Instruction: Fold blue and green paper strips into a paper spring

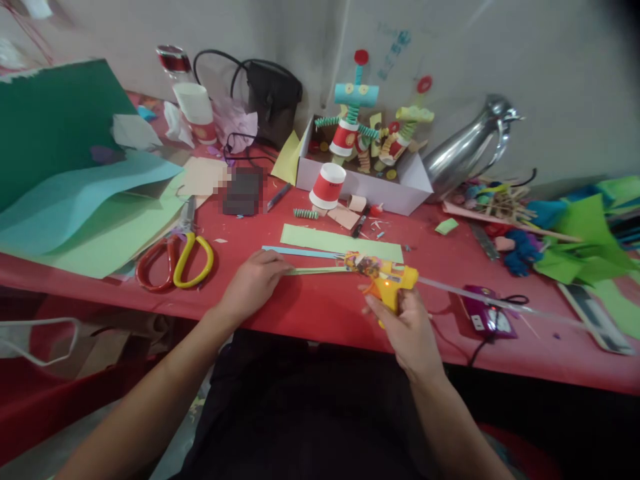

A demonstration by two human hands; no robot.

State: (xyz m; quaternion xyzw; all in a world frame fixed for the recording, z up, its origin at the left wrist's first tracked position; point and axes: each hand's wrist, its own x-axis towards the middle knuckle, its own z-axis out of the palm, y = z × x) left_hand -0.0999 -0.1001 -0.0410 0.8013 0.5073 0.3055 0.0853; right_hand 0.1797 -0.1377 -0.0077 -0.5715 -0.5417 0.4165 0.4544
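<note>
My right hand (407, 327) is wrapped round the handle of a yellow glue gun (393, 283), whose nozzle points left. A long clear glue stick (465, 292) sticks out of its back. With bent fingers, my left hand (255, 283) presses on the left end of a thin light-green paper strip (317, 271). The strip's right end lies at the nozzle. A blue paper strip (300, 252) runs just behind it, partly beside my left fingers. Farther back lies a wider pale-green strip (320, 241).
Scissors (175, 260) and coloured paper sheets (90, 207) lie at left. A red-and-white paper cup (329, 187) stands before a white box (360, 190) holding paper-cup figures. A metal jug (465, 147) is behind at right. A purple power socket (485, 312) with cables sits at front right.
</note>
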